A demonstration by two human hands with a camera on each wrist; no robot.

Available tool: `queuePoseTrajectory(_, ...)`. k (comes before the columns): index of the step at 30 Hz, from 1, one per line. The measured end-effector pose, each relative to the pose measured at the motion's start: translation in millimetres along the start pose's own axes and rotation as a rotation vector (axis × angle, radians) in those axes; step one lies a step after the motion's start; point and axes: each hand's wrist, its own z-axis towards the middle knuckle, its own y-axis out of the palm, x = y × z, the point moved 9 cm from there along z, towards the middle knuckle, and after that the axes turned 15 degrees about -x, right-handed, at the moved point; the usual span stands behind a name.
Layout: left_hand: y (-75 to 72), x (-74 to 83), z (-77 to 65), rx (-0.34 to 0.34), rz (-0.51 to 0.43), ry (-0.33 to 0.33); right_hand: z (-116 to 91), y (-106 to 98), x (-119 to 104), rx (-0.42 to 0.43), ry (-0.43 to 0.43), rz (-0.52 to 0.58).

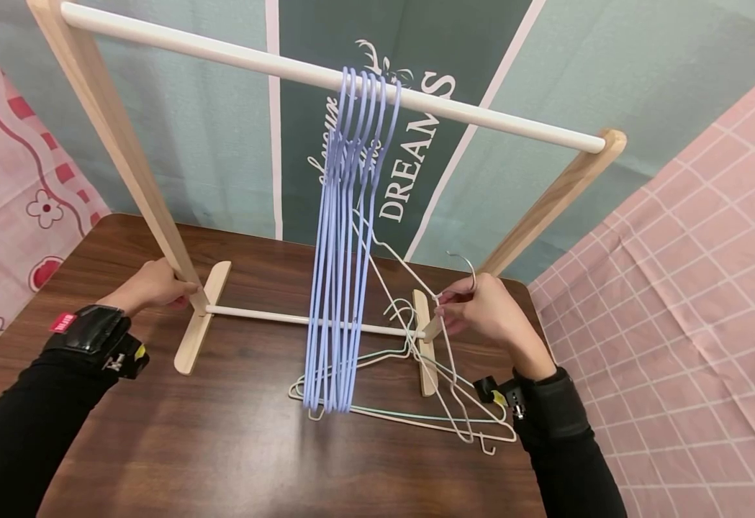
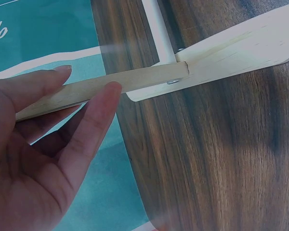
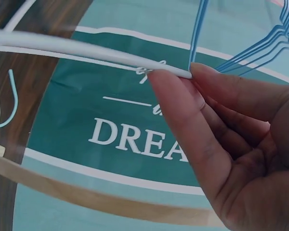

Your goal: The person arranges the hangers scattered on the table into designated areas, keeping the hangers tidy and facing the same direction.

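Observation:
My left hand (image 1: 157,284) grips the left wooden post (image 1: 127,144) of a small clothes rack low down, near its foot; the left wrist view shows thumb and fingers on either side of the post (image 2: 149,77). Near the right post, my right hand (image 1: 484,306) pinches a white hanger (image 1: 409,270) close to its silver hook (image 1: 464,266). That hanger is tilted, one end reaching behind several blue hangers (image 1: 341,273) that hang bunched on the rack's top bar (image 1: 222,50). In the right wrist view, thumb and fingertip close on the white hanger (image 3: 86,48).
Other hangers, one white (image 1: 403,421) and one mint green (image 1: 409,415), lie on the brown wooden table (image 1: 234,453) at the rack's right foot (image 1: 426,360). A lower white bar (image 1: 273,316) joins the posts. Fabric curtains (image 1: 688,288) stand around the table.

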Motion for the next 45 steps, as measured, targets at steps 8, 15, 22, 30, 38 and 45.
queuePoseTrajectory(8,-0.5,0.4,0.0,0.008,0.005,0.002,-2.7,-7.4,-15.9,0.014,0.008,0.007)
queuePoseTrajectory(15,0.3,-0.2,-0.4,0.007,-0.003,0.0,-2.8,-12.0,-38.2,0.021,-0.028,0.044)
queuePoseTrajectory(22,-0.4,-0.4,-0.3,0.012,0.0,-0.002,-1.3,-14.9,-54.7,0.028,-0.013,0.067)
queuePoseTrajectory(30,0.3,-0.2,-0.5,0.011,0.0,0.0,-3.6,-19.8,-66.1,0.051,-0.003,0.057)
queuePoseTrajectory(38,0.3,-0.2,0.0,0.009,0.0,-0.004,-6.0,-22.4,-76.5,0.05,-0.02,0.095)
queuePoseTrajectory(45,0.7,-1.5,0.0,0.001,0.006,-0.011,-8.7,-25.7,-85.8,0.087,-0.008,0.064)
